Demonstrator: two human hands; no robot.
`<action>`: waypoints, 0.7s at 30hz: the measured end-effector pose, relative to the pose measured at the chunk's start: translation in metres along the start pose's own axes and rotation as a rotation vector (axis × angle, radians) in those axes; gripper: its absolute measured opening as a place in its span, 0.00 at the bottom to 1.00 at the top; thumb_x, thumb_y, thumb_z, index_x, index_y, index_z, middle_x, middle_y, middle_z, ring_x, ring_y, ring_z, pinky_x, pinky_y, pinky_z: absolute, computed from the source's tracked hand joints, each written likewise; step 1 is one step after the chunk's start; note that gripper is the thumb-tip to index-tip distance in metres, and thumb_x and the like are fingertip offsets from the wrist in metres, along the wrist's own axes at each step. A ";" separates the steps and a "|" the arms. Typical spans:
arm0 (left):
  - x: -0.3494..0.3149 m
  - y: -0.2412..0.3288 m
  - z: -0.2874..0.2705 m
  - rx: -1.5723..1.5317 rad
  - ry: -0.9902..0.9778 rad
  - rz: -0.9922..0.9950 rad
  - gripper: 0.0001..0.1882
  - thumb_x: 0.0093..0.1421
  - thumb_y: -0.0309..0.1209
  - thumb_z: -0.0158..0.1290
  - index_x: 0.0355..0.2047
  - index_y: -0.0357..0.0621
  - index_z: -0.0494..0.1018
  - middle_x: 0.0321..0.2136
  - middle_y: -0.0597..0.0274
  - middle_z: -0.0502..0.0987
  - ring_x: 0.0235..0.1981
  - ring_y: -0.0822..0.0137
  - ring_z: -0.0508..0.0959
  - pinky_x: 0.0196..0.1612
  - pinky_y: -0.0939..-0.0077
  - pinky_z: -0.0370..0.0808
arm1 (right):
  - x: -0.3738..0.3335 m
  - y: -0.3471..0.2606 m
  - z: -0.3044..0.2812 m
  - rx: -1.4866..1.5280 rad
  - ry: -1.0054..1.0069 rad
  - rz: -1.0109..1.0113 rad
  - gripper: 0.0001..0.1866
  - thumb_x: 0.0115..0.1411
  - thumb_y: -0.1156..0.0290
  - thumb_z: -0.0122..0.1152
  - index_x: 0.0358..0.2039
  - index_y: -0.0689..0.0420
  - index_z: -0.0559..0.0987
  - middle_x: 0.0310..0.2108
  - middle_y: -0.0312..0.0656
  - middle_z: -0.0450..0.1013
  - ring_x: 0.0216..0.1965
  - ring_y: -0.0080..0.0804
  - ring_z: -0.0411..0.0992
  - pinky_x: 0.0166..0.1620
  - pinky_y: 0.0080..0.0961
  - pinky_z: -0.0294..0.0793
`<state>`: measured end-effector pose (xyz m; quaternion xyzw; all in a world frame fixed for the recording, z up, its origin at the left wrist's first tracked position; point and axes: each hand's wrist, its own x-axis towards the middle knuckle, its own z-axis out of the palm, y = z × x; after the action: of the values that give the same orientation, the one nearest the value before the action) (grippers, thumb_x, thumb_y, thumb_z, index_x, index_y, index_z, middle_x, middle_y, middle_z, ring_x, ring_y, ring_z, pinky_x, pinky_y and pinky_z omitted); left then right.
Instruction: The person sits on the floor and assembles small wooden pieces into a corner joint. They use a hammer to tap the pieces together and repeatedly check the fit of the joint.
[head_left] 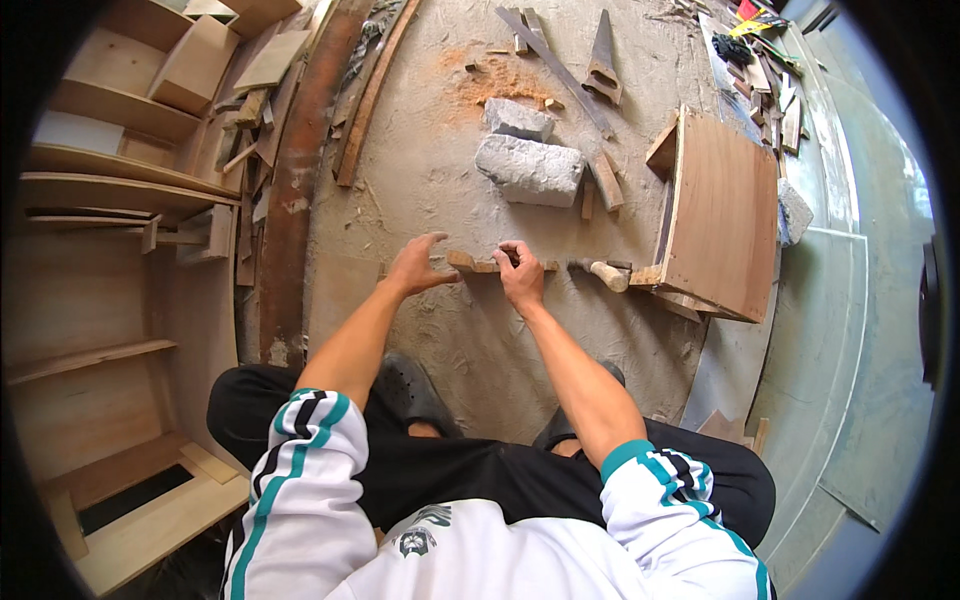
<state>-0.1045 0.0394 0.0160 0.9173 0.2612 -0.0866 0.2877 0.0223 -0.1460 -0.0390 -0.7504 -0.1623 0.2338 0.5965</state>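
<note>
On the concrete floor in front of me lies a short, narrow piece of wood (462,261) with an uneven edge. My left hand (414,267) is at its left end, thumb and fingers spread apart with nothing between them. Over the right part of the wood is my right hand (521,278), its fingers curled and thumb and forefinger close together. Whatever they pinch is too small or too hidden to make out. Just right of that hand rests a tool with a pale wooden handle (609,276), its dark end toward the wood.
Two rough grey blocks (530,170) sit beyond my hands, near wood offcuts (605,180) and a handsaw (602,65). A wooden box (722,215) stands at right, beside glass sheets (825,330). Wooden cabinet frames (110,360) fill the left. Sawdust (495,80) lies farther off.
</note>
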 end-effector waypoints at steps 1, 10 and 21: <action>0.002 0.004 0.010 -0.008 -0.005 0.030 0.48 0.39 0.48 0.73 0.60 0.48 0.66 0.58 0.49 0.70 0.61 0.50 0.68 0.63 0.57 0.66 | 0.002 0.003 -0.004 0.001 0.010 -0.011 0.10 0.60 0.68 0.65 0.39 0.60 0.80 0.32 0.40 0.80 0.35 0.24 0.78 0.40 0.24 0.76; 0.021 -0.014 0.051 -0.074 0.054 0.241 0.42 0.37 0.41 0.74 0.54 0.45 0.72 0.53 0.53 0.74 0.57 0.50 0.70 0.60 0.56 0.66 | 0.004 -0.001 -0.018 -0.102 -0.078 -0.076 0.10 0.61 0.65 0.63 0.37 0.59 0.79 0.30 0.43 0.80 0.34 0.33 0.79 0.40 0.29 0.76; 0.025 -0.003 0.070 -0.398 0.161 0.321 0.26 0.41 0.37 0.72 0.41 0.44 0.79 0.40 0.54 0.80 0.45 0.51 0.77 0.49 0.61 0.73 | -0.005 -0.005 -0.010 -0.193 -0.108 -0.081 0.10 0.61 0.65 0.63 0.37 0.58 0.79 0.30 0.44 0.80 0.33 0.34 0.80 0.39 0.30 0.76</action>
<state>-0.0851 0.0120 -0.0500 0.8763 0.1463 0.0865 0.4507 0.0234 -0.1553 -0.0312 -0.7836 -0.2460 0.2329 0.5207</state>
